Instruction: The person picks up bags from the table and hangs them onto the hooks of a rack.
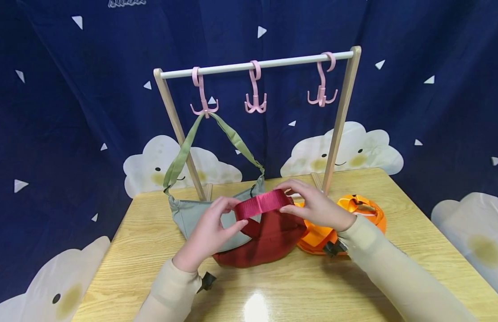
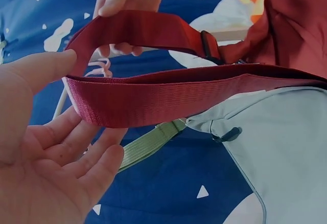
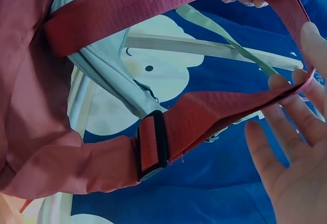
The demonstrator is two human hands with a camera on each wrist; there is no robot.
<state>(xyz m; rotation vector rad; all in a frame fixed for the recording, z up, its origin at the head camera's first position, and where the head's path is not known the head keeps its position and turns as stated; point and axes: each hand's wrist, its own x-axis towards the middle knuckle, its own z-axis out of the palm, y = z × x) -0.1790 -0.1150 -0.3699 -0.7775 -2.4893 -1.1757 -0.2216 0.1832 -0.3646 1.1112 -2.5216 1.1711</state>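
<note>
Both hands hold the dark red strap [image 1: 262,204] of a red bag [image 1: 265,246], which sits on the table. At the strap's left end, my left hand [image 1: 208,230] pinches the webbing between thumb and fingers. My right hand [image 1: 317,206] pinches the other end, so the strap spans the gap between them. In the right wrist view a black slider buckle [image 3: 153,144] joins the strap to the bag. Behind the red bag, a grey-green bag [image 1: 183,215] rests on the table, its green strap [image 1: 237,139] looped over the left pink hook [image 1: 204,100].
A wooden rack with a white rod [image 1: 233,68] stands at the back of the table [image 1: 132,264]. A middle pink hook [image 1: 255,96] and a right pink hook [image 1: 322,87] hang from it. An orange bag [image 1: 317,237] lies to the right, partly behind my right arm.
</note>
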